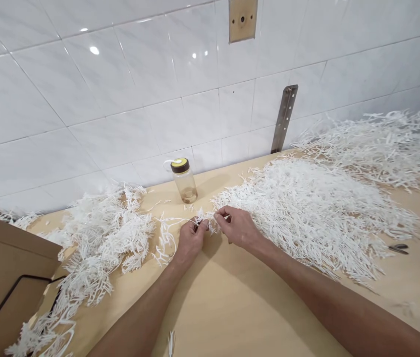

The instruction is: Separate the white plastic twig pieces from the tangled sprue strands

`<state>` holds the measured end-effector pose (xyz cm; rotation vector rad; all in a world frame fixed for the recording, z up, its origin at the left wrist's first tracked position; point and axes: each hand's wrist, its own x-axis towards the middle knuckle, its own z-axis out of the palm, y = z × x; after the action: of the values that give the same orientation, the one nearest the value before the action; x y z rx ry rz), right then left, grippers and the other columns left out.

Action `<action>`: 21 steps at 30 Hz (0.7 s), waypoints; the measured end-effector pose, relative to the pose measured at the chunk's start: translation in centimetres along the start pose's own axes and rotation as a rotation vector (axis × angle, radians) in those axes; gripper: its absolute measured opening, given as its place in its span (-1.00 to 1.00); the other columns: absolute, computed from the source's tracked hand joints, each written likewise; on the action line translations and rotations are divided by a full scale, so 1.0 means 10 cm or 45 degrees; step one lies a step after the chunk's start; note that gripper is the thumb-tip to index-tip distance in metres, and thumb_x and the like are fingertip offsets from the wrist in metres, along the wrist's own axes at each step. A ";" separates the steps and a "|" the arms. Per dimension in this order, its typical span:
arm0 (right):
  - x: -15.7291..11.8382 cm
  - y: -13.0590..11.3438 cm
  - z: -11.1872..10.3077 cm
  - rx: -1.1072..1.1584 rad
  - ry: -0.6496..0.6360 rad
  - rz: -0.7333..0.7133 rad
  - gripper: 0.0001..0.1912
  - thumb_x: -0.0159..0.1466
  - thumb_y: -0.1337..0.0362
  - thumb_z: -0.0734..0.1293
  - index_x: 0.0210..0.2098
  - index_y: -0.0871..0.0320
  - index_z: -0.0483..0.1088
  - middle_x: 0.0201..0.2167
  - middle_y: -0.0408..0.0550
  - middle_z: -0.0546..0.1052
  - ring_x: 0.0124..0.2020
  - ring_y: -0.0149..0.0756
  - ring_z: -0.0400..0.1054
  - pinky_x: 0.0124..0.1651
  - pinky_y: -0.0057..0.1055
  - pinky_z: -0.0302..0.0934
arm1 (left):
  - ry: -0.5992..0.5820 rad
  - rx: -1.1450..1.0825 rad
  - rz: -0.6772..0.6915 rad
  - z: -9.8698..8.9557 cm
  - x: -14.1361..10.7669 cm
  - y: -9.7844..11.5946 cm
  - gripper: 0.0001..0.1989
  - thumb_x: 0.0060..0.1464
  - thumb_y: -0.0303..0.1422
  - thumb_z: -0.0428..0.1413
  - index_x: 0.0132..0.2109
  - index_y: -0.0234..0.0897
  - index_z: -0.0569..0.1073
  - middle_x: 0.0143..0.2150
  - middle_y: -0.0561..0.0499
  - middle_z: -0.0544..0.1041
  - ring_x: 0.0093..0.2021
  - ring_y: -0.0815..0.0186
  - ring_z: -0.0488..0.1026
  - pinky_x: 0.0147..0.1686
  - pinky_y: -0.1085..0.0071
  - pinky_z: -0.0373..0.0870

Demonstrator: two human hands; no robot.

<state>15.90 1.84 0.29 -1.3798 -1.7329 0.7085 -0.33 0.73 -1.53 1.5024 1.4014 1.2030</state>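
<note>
My left hand (190, 240) is closed in a pinch on a small bunch of white strands (201, 216) above the wooden table. A looped white strand (166, 238) trails from it to the left. My right hand (236, 225) is just to the right, with thumb and index finger pinched at the bunch's right side; what lies between those fingertips is too small to make out. A large pile of white branched strands (306, 208) spreads to the right of my right hand. Another heap (102, 238) lies to the left.
Behind my hands stands a clear bottle (186, 186) with a dark and yellow lid. Scissor handles (399, 249) poke out at the right pile's edge. A cardboard box (9, 267) is at far left. A metal bracket (284, 119) leans on the tiled wall (128, 99).
</note>
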 end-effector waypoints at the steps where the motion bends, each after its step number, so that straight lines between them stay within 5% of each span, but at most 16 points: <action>1: -0.01 -0.03 0.00 0.093 -0.078 0.066 -0.83 0.25 0.20 0.28 -0.36 0.12 0.47 -0.46 -0.15 0.55 -0.74 -0.48 0.26 -0.61 -0.46 0.22 | 0.014 0.029 0.013 0.00 0.00 0.00 -0.65 0.08 -0.09 0.12 -0.40 -0.32 0.45 -0.58 0.08 0.39 -0.52 0.37 0.29 -0.49 0.46 0.20; 7: -0.04 -0.05 0.04 0.237 -0.247 0.161 -0.82 0.21 0.20 0.32 -0.41 0.14 0.49 -0.42 -0.14 0.57 -0.77 -0.49 0.28 -0.72 -0.48 0.20 | 0.005 0.097 0.050 0.00 0.01 -0.02 -0.64 0.09 -0.09 0.09 -0.44 -0.31 0.44 -0.54 0.05 0.43 -0.50 0.36 0.31 -0.45 0.45 0.21; 14: -0.05 -0.03 0.06 -0.056 -0.111 -0.105 -0.82 0.20 0.39 0.27 -0.46 0.11 0.49 -0.50 -0.17 0.56 -0.57 -0.40 0.37 -0.43 -0.46 0.22 | -0.010 0.226 0.090 0.00 -0.02 0.02 -0.65 0.11 -0.10 0.06 -0.47 -0.27 0.43 -0.51 0.01 0.47 -0.45 0.30 0.36 -0.38 0.41 0.23; 21: -0.06 0.05 0.14 -0.195 -0.062 -0.147 -0.86 0.19 0.39 0.28 -0.46 0.14 0.44 -0.45 -0.10 0.56 -0.43 -0.32 0.38 -0.32 -0.41 0.18 | 0.200 0.424 0.157 0.03 -0.10 -0.06 -0.81 0.10 -0.16 0.13 -0.34 -0.17 0.43 -0.51 0.02 0.38 -0.43 0.22 0.35 -0.38 0.35 0.20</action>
<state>15.03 1.44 -0.97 -1.3612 -1.9224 0.5596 -0.15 -0.17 -2.39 1.7736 1.7009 1.2280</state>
